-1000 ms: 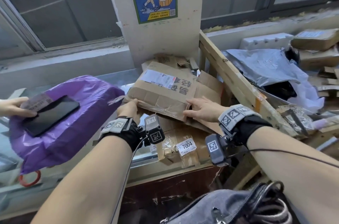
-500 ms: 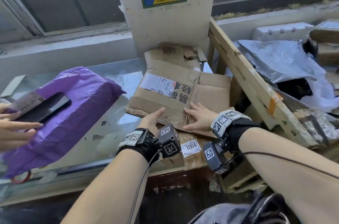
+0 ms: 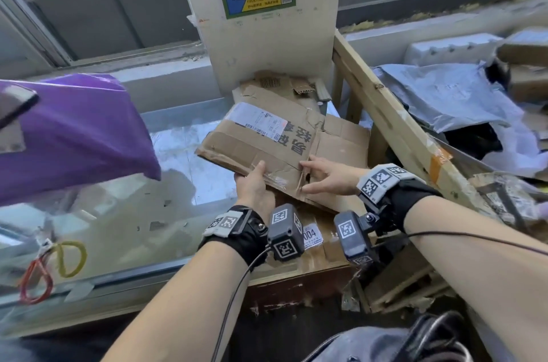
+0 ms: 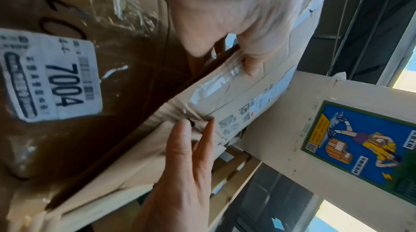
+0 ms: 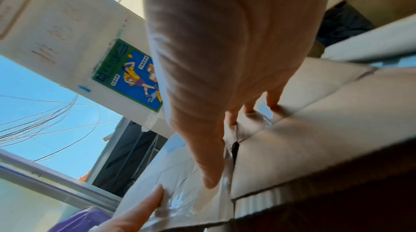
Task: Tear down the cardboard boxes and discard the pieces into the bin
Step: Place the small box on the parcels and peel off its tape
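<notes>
Both hands are on the flattened cardboard box point(image 3: 267, 148) now, which lies tilted on a pile of other cardboard against the white pillar point(image 3: 267, 44), its near edge lifted off the stack. The left hand point(image 3: 254, 186) has the near edge clamped, thumb on top over the shiny tape and the fingers curled underneath, a firm pinch with the board filling it. The right hand point(image 3: 329, 176) sits just beside it at the crumpled crease: fingers fairly straight and spread, tips pressing down on the brown surface, thumb lying along the torn seam; it presses rather than wraps. From the left wrist camera the left hand's thumb tip point(image 4: 251, 68) rests on the tape, with the right hand's fingertips point(image 4: 182, 127) close by. Beneath lies a box bearing a 7004 label point(image 4: 51, 76). A purple bag point(image 3: 80, 136) hangs at left.
</notes>
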`<state>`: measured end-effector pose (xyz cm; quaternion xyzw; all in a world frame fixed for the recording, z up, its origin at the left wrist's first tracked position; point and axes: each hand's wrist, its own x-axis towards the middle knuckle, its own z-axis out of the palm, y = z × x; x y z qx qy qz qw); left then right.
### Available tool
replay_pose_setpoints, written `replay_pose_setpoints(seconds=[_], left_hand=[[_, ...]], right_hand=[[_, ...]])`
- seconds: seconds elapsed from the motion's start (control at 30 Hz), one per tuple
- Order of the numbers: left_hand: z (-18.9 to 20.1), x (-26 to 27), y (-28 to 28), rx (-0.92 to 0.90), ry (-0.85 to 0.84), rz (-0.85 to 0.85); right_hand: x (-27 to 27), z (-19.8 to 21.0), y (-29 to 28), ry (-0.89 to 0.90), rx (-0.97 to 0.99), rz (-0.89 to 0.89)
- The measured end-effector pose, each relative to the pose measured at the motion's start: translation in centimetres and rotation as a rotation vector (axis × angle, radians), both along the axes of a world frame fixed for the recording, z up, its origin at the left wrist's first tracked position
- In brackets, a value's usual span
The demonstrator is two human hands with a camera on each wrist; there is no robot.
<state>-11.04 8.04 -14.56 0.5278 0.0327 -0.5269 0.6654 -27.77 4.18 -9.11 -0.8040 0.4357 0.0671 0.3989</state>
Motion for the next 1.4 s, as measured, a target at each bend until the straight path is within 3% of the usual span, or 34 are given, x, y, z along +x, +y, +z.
replay_pose_setpoints(seconds=[0.17,0.27,0.33,0.43,0.5,0.63,0.77,0.87,0.93,1.03,1.2,1.4], left_hand=[[3.4,2.7,-0.9,0.008,-0.155,-0.028],[5.6,6.6,-0.9,-0.015,-0.317,-0.193],[7.3,7.7,-0.6,-0.014,-0.412,-0.315],[8.5,7.2,-0.2,-0.068,-0.523,-0.398],[7.2,7.0,-0.4,-0.087,-0.566,-0.421],[3.9,7.2,-1.3,0.021,-0.624,-0.347],[3.6,7.1,-3.0,0.262,-1.019,-0.367],[4.4,5.7,-3.4,0.255,-1.443,-0.539],[3.9,4.0,-3.3,0.224,-1.72,-0.87],[1.9,2.5,-3.1,0.252,-1.828,-1.328],[0.1,2.0,-3.7,0.399,-1.76,-1.453],[-1.2,1.8,-5.0,0.438,-1.668,-1.544]], right_hand=[[-1.7,1.5,-1.8,-0.134,-0.259,-0.176],[-3.1,2.1,-3.7,-0.107,-0.361,-0.321],[-3.6,2.0,-4.2,-0.09,-0.341,-0.432],[-3.8,0.9,-4.0,-0.17,-0.149,-0.572],[-3.9,-0.4,-3.6,-0.154,-0.044,-0.61],[-4.2,-2.8,-3.7,-0.068,-0.043,-0.694],[-3.5,-3.0,-4.3,-0.097,-0.111,-0.73],[-2.3,-2.9,-5.3,-0.087,-0.179,-0.752],[-1.5,-3.3,-5.8,0.026,-0.246,-0.696],[-0.6,-3.8,-6.0,0.227,-0.304,-0.502],[0.3,-4.2,-6.6,0.279,-0.33,-0.044],[1.1,-6.5,-7.0,0.401,-0.2,0.028]])
